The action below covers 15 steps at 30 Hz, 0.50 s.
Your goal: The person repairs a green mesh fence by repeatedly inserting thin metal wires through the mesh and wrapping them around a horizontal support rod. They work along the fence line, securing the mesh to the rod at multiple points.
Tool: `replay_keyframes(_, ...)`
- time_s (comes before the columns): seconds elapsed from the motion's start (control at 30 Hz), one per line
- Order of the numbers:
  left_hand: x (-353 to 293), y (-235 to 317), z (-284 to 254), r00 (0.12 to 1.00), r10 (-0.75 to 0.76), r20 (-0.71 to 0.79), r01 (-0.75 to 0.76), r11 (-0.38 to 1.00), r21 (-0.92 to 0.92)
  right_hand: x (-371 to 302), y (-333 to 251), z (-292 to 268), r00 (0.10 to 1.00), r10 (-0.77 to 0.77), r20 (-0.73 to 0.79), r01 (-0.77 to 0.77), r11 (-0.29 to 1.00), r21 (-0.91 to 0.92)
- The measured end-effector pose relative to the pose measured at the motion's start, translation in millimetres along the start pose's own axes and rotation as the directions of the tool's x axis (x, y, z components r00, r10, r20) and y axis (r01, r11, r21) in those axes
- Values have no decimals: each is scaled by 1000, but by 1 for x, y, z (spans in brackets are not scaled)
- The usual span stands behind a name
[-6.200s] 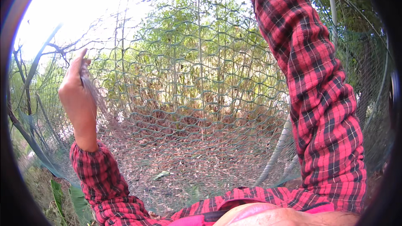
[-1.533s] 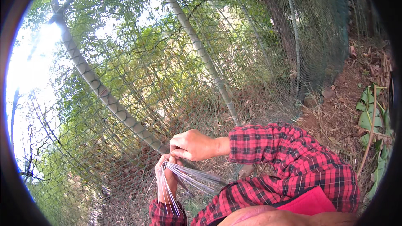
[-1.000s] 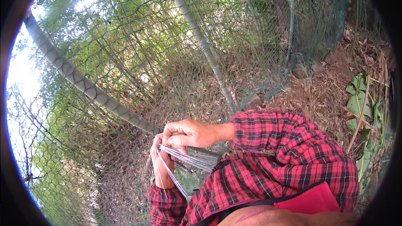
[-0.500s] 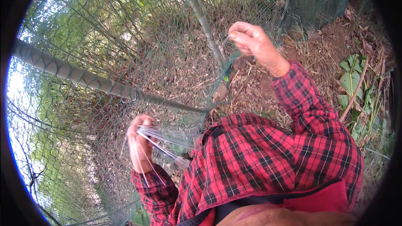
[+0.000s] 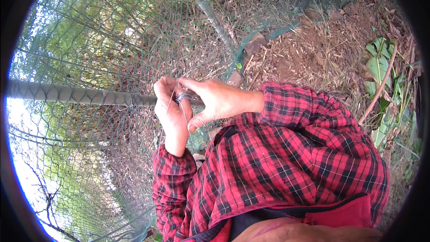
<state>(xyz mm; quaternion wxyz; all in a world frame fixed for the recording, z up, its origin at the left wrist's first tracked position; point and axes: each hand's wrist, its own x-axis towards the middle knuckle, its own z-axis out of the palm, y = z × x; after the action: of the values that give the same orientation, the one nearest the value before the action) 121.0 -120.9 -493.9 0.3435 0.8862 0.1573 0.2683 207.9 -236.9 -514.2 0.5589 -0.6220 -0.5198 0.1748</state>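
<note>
In front of my chest, both hands meet beside a bamboo pole point(image 5: 58, 93) that stands against green netting. My left hand point(image 5: 172, 118) is closed round a bundle of thin silvery strands point(image 5: 187, 95), wire or cord, I cannot tell which. Loose pale ends trail down past its wrist. My right hand point(image 5: 219, 100) reaches across to the bundle from the right. Its thumb is spread well away from its fingers, whose tips are at the top of the bundle near the left fingers. A fine strand runs between the two hands, close to the right thumb.
The netting point(image 5: 89, 121) spans the left side and the back. A second pole point(image 5: 208, 11) slants behind it. Rocks point(image 5: 255, 44) sit along its lower edge. Dry litter covers the soil; large green leaves point(image 5: 378, 69) and a long stick point(image 5: 380, 85) lie at right.
My right hand has come down and left from its raised place to the bundle, its thumb now spread. My left hand, still holding the strands, has risen and moved slightly right.
</note>
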Motion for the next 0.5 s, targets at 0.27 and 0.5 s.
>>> replay_keyframes(0.27, 11, 3, -9, 993, -12, 114, -3, 991, 135, 2, 16, 0, 993, 119, 20, -119, 993, -1)
replay_keyframes(0.5, 11, 1, -27, 860, -164, 483, 272, 948, -163, 9, 34, -13, 987, -156, -39, 138, 946, -293)
